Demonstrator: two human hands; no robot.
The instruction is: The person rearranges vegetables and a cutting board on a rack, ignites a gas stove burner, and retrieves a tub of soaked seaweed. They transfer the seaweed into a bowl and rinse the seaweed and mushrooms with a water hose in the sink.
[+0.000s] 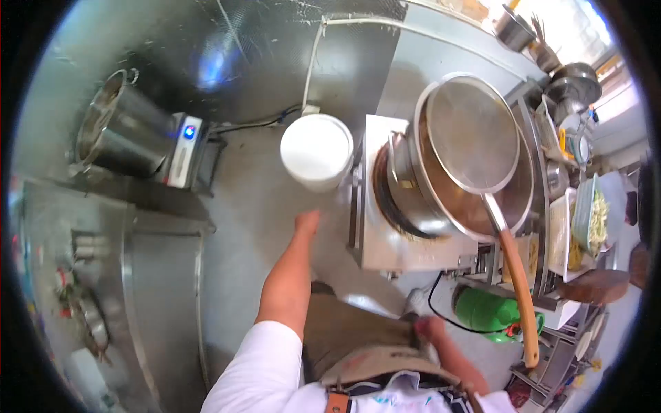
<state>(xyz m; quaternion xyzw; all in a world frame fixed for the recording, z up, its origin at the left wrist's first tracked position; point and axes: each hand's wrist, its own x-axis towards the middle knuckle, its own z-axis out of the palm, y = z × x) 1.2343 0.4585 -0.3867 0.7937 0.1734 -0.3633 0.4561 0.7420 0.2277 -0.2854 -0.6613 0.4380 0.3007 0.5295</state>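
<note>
My left hand [308, 221] is stretched out in front of me, just below a white bucket with a white top [317, 148] in the view. A gap shows between hand and bucket. The hand is foreshortened and blurred, so its fingers cannot be made out. My right hand [432, 329] hangs low beside my apron [365, 344], left of a green gas cylinder [485, 308]. Its fingers are smeared too. On the stove [420, 255] stands a large steel pot [413, 179]. Across its mouth lies a round mesh strainer [474, 134] with a wooden handle [520, 296].
At the left, a tall steel pot [131, 131] sits on an induction cooker [184, 151] with a lit display. A steel cabinet [165, 296] stands nearer. Shelving on the right carries a tub of shredded vegetables [597, 220]. A black hose [432, 296] runs to the cylinder.
</note>
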